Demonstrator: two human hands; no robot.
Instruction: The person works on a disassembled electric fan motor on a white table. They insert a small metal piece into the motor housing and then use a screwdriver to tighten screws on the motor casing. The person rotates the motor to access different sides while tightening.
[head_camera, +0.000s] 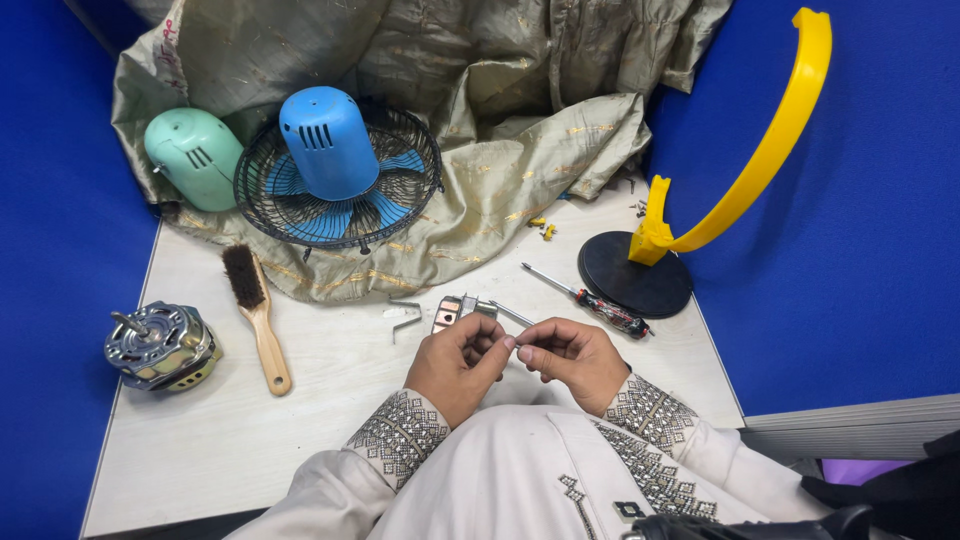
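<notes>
Blue partition walls enclose one pale tabletop. Two hands meet at its near edge: the left hand and the right hand each pinch, grip clenched, one small thin metal piece between their fingertips, held just above the tabletop. Just beyond lie one small metal bracket assembly and one red-handled screwdriver. Further items: one wooden-handled brush, one bare metal motor, one blue caged fan, one green motor cover, one yellow curved stand on a black round base, one crumpled beige cloth.
</notes>
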